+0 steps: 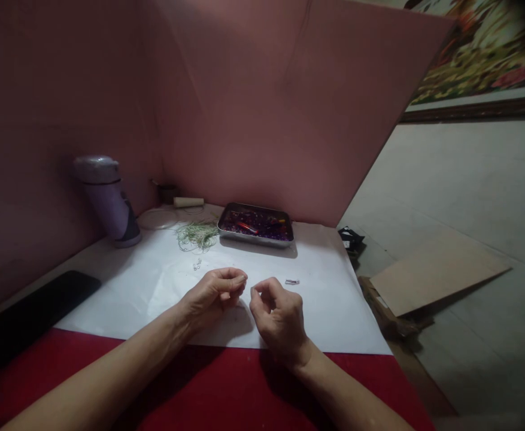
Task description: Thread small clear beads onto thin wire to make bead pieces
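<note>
My left hand (219,293) is held over the white sheet (325,326), its thumb and forefinger pressed together in a pinch. Close on its right, a small gap away, my right hand (281,317) has its fingers curled with thumb and fingertip meeting. Whatever is pinched in either hand is too small to make out. Just beyond the right hand lies a small metallic piece (292,282). A few tiny shiny bits (197,264) rest on the sheet past the left hand, near a loose tangle of pale green thread (198,235).
A metal tray (262,240) of dark purple beads, with a red-handled tool (247,227) in it, stands at the back. At the left are a purple flask (112,206) and a flat black object (42,311). Pink panels (262,120) border the table; a brown board (439,269) lies right.
</note>
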A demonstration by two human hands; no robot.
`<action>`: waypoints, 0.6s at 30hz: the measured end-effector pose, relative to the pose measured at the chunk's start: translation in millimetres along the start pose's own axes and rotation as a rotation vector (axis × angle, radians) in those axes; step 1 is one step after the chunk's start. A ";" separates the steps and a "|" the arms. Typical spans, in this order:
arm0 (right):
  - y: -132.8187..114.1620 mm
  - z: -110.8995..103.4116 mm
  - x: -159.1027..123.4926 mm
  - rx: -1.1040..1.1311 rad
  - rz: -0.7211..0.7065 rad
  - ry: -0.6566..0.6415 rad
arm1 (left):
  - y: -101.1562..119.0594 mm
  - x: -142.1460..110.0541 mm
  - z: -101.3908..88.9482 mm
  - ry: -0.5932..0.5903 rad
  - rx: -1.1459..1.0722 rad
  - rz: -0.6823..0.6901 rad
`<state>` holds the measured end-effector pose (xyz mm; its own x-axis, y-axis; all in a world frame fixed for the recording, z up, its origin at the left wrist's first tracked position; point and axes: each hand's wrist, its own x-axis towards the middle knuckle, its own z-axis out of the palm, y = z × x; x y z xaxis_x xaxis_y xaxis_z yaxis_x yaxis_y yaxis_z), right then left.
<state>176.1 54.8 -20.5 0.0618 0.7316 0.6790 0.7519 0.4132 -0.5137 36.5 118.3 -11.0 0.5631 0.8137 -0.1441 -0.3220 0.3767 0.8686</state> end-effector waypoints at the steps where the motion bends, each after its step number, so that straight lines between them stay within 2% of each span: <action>1: -0.2 0.0 -0.1 0.005 -0.004 -0.002 | 0.1 -0.2 0.3 0.000 0.000 0.002; 18: -2.6 -0.4 0.9 0.019 -0.017 -0.029 | -0.7 -0.2 -0.9 -0.022 0.004 -0.002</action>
<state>174.4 54.2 -18.3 0.0298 0.7400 0.6720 0.7404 0.4353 -0.5122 36.0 118.3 -12.1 0.5803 0.8030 -0.1355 -0.3176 0.3764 0.8703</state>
